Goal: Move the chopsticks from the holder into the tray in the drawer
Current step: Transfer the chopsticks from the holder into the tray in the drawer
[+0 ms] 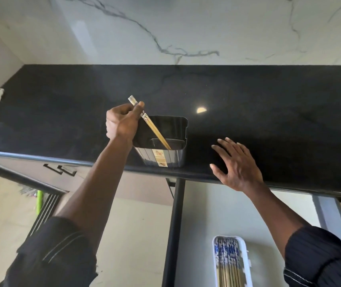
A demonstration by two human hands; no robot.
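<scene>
Entry: chopsticks (155, 130), pinched near their patterned tops by my left hand (122, 123), tips slanting down-right inside the holder (178, 129); right hand (238, 164), spread and empty, nearer the tray (246, 257) in the drawer (207, 214) below.

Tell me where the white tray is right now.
In the head view the white tray lies at bottom right in the open drawer, below the black countertop, beside the right sleeve.

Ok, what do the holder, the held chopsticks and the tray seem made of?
Holder: likely black plastic, glossy moulded walls. Chopsticks: wood or bamboo by their matt tan shafts, printed tops. Tray: probably white plastic, smooth rounded rim.
</scene>
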